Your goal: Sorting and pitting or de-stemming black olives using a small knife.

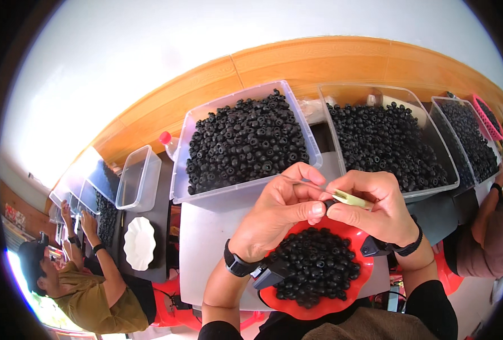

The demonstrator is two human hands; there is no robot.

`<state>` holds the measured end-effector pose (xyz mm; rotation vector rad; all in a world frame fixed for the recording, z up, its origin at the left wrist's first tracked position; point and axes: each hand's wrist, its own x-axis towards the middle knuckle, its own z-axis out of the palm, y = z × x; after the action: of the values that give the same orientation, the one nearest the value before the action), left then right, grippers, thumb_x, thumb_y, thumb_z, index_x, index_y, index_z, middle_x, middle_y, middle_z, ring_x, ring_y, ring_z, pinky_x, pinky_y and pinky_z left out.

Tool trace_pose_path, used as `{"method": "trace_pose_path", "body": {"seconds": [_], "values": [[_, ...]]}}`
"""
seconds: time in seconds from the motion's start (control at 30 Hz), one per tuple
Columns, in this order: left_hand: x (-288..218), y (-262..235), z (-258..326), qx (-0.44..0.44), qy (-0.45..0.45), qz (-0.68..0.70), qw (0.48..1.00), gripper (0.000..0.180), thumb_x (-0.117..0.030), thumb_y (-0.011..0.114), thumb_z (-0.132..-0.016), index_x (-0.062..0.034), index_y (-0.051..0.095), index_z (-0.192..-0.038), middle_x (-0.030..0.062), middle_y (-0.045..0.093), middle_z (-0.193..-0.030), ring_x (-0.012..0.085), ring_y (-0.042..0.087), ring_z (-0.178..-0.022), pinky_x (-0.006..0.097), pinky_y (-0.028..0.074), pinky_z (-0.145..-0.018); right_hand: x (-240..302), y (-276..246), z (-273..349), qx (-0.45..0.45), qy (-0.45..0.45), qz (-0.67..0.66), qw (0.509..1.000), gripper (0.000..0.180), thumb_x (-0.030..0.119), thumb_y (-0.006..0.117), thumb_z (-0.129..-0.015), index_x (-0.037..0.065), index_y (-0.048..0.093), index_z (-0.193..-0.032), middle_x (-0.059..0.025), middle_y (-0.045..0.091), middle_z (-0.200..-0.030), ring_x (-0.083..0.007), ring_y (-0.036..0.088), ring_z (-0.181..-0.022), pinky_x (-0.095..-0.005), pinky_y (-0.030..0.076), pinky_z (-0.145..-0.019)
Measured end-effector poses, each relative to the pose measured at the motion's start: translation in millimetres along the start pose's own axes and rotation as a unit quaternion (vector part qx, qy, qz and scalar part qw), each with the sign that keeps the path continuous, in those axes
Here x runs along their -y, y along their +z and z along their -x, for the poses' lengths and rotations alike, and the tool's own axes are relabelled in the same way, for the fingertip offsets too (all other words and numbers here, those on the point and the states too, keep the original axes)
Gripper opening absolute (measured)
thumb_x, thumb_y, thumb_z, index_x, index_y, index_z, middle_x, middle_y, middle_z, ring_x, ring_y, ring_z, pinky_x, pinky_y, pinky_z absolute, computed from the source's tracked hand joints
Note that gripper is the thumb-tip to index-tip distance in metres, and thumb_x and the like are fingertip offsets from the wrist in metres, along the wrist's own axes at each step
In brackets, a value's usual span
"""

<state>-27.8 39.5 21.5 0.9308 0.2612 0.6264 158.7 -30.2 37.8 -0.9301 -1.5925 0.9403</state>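
Observation:
Above a red scalloped bowl (366, 265), my two hands meet fingertip to fingertip. My left hand (277, 212) pinches a small round black piece (329, 203), mostly covered by the fingers. In my right hand (379, 207) is a slim pale yellow-green tool (350, 198), gripped between thumb and fingers; its working end is hard to make out beside the piece. My right thumb also lies close against the black piece. Many similar black ring-like pieces (316, 266) fill the bowl below, some with a hole showing.
Behind my hands stand a clear bin (176, 184) and another (454, 177), both heaped with black pieces. Leftward are a white scalloped dish (139, 243), a clear tub (137, 201) and a red-capped bottle (171, 146). Co-workers sit on the left (92, 300) and right (492, 238).

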Motion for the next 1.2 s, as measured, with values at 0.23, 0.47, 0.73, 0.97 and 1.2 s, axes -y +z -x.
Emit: {"method": "trace_pose_path", "body": {"seconds": [0.23,0.47,0.73,0.97,1.2], "values": [[-5.1,-12.9,5.5,-0.063,0.111,-0.055,0.990,0.013,-0.004,0.062,-0.087,-0.0061,0.055,-0.098,0.0028,0.062,-0.087,0.0085,0.056,-0.077,0.022,0.045,-0.068,-1.4,-1.5,-2.1,-0.069,0.027,-0.032,0.997,0.010,0.010,0.065,-0.087,0.000,0.065,-0.088,0.0017,0.059,-0.074,-0.0016,0.048,-0.065,-0.0183,0.038,-0.056],[-45.2,-42.7,14.7,-0.297,0.310,-0.060,0.901,0.023,-0.007,0.054,-0.092,-0.0019,0.056,-0.115,0.0102,0.058,-0.117,0.0134,0.058,-0.092,0.025,0.046,-0.080,-0.3,-3.0,-0.7,-0.067,0.015,-0.024,0.997,0.010,0.009,0.064,-0.087,-0.001,0.064,-0.088,0.0012,0.060,-0.074,-0.0025,0.050,-0.067,-0.0183,0.039,-0.059],[-27.7,39.3,62.0,0.066,0.450,-0.133,0.881,0.018,0.000,0.053,-0.084,-0.0084,0.047,-0.099,0.0036,0.048,-0.088,0.0102,0.042,-0.071,0.026,0.035,-0.063,3.3,-13.2,0.2,-0.094,0.016,0.018,0.995,0.010,0.009,0.066,-0.085,0.001,0.061,-0.082,0.0034,0.050,-0.063,-0.0020,0.042,-0.058,-0.0213,0.033,-0.050],[-22.7,5.9,80.8,0.179,0.411,-0.040,0.893,0.019,-0.003,0.051,-0.083,-0.0095,0.049,-0.101,0.0039,0.043,-0.079,0.0114,0.042,-0.066,0.027,0.035,-0.065,-17.2,-8.1,-5.9,-0.059,-0.017,-0.018,0.998,0.011,0.009,0.065,-0.087,-0.002,0.063,-0.087,0.0019,0.056,-0.070,-0.0022,0.051,-0.065,-0.0182,0.041,-0.059],[-4.9,-17.9,100.5,0.107,0.425,0.021,0.899,0.018,-0.003,0.051,-0.083,-0.0090,0.049,-0.100,0.0040,0.042,-0.077,0.0117,0.041,-0.065,0.027,0.036,-0.065,-16.6,-8.5,-8.3,-0.082,-0.038,0.031,0.995,0.018,0.014,0.067,-0.085,-0.003,0.062,-0.083,-0.0027,0.053,-0.061,-0.0066,0.046,-0.056,-0.0224,0.038,-0.052]]}}
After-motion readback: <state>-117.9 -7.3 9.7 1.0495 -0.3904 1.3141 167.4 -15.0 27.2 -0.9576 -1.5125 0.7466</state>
